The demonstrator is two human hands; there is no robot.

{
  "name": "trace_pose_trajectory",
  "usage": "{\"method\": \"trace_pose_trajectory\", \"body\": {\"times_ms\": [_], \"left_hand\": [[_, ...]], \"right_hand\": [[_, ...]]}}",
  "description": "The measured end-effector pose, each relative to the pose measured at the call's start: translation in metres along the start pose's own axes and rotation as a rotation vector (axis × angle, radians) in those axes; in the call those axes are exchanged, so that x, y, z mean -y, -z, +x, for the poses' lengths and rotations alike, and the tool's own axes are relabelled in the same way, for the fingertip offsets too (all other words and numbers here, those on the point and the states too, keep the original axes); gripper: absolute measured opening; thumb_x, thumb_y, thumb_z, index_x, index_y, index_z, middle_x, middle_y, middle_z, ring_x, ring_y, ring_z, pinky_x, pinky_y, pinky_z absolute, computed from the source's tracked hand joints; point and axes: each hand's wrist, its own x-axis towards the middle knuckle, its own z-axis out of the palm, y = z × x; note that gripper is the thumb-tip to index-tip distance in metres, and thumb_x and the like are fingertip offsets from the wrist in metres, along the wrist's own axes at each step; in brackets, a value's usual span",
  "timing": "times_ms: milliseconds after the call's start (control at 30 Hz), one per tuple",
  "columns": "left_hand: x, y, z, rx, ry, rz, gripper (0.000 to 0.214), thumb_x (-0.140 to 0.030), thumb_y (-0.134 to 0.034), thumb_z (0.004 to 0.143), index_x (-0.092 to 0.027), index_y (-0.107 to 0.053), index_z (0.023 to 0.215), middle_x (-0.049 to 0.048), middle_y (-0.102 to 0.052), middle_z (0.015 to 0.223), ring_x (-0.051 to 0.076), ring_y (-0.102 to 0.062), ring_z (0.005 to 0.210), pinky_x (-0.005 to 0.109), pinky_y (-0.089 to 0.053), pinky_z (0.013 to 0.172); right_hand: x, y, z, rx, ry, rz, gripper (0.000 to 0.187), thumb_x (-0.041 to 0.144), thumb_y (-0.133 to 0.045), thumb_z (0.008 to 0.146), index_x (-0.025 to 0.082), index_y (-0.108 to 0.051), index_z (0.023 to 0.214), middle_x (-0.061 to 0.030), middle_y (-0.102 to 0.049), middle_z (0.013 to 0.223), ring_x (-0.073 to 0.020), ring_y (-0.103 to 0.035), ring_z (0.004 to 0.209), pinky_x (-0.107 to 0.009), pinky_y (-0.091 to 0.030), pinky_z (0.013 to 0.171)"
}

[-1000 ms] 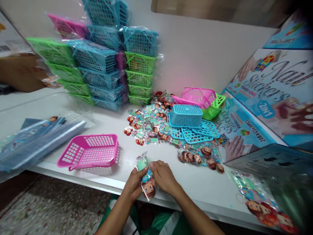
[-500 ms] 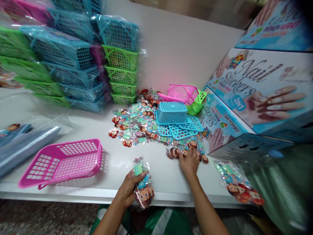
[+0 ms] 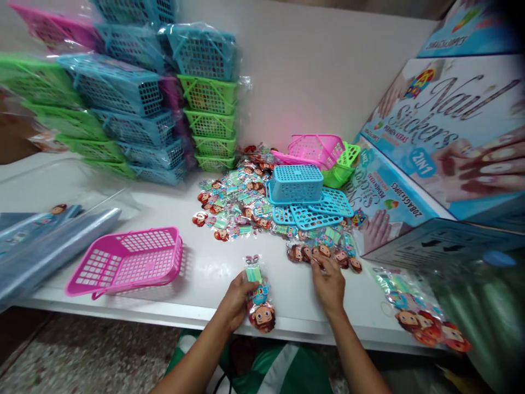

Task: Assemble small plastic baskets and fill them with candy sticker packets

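Observation:
My left hand [image 3: 234, 300] is closed around a clear doll packet [image 3: 262, 316], its thumb over the green strip. The packet shows a brown-haired cartoon doll, head toward me, at the table's front edge. My right hand [image 3: 330, 285] has its fingertips pinched at the doll heads of a row of similar packets [image 3: 342, 257] on the table; how many it grips is hidden. Beyond lies a loose pile of doll packets [image 3: 227, 210], red-haired and brown-haired. A pink basket [image 3: 150, 265] sits on the table left of my left hand.
Wrapped blue and green baskets [image 3: 213, 123] are stacked at the back left. Blue lids [image 3: 315, 216], a blue upturned basket [image 3: 301, 183] and pink baskets [image 3: 315, 150] lie near nail sticker boxes [image 3: 435, 126]. Plastic film [image 3: 77, 241] lies left; more doll packets [image 3: 426, 317] lie right.
My right hand's fingers have drawn together at the row of doll packets and pulled slightly toward me. My left hand keeps hold of its packet. The view has shifted to the left.

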Motion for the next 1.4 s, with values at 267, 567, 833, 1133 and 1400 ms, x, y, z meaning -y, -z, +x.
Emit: {"method": "trace_pose_trajectory", "body": {"times_ms": [267, 567, 833, 1133, 1400], "left_hand": [[0.002, 0.004, 0.004, -0.031, 0.01, -0.026, 0.023, -0.012, -0.071, 0.06, -0.011, -0.06, 0.08, 0.0032, -0.065, 0.063, 0.014, -0.059, 0.053, 0.025, -0.047, 0.057], [-0.01, 0.0, -0.01, 0.006, 0.038, -0.157, 0.032, -0.043, -0.065, 0.075, -0.013, -0.059, 0.081, 0.0033, -0.063, 0.061, 0.015, -0.06, 0.052, 0.024, -0.046, 0.05], [-0.002, 0.011, -0.005, -0.047, 0.068, -0.064, 0.022, -0.025, -0.072, 0.071, -0.012, -0.057, 0.08, 0.005, -0.065, 0.065, 0.016, -0.062, 0.056, 0.027, -0.05, 0.057], [-0.002, 0.003, -0.003, -0.012, 0.092, -0.043, 0.025, -0.031, -0.073, 0.071, -0.012, -0.058, 0.08, 0.0035, -0.064, 0.066, 0.014, -0.061, 0.056, 0.025, -0.049, 0.057], [-0.002, 0.003, -0.004, -0.029, 0.109, -0.127, 0.019, -0.022, -0.071, 0.07, -0.01, -0.061, 0.081, 0.0065, -0.068, 0.07, 0.018, -0.066, 0.063, 0.026, -0.052, 0.06]], "right_hand": [[0.074, 0.001, -0.011, 0.143, 0.393, 0.2, 0.028, 0.015, -0.049, 0.089, 0.021, -0.061, 0.113, -0.0088, -0.064, 0.116, -0.0202, -0.056, 0.109, -0.041, -0.043, 0.096], [0.115, 0.007, -0.056, 0.655, 0.682, 0.185, 0.026, 0.025, -0.05, 0.088, 0.022, -0.062, 0.111, -0.0075, -0.065, 0.109, -0.0204, -0.057, 0.096, -0.037, -0.047, 0.081], [0.04, -0.03, 0.01, 0.177, -0.13, -0.48, 0.076, 0.052, -0.057, 0.081, 0.001, -0.041, 0.135, -0.0304, -0.034, 0.14, -0.0439, -0.032, 0.127, -0.058, -0.029, 0.099], [0.052, -0.026, -0.026, 0.187, 0.3, -0.198, 0.039, 0.019, -0.036, 0.093, 0.017, -0.049, 0.13, -0.0138, -0.046, 0.137, -0.0267, -0.038, 0.126, -0.05, -0.033, 0.101], [0.106, -0.011, -0.048, 0.615, 0.444, 0.272, 0.033, 0.034, -0.046, 0.092, 0.021, -0.055, 0.12, -0.0094, -0.062, 0.112, -0.0209, -0.054, 0.107, -0.037, -0.046, 0.092]]}}
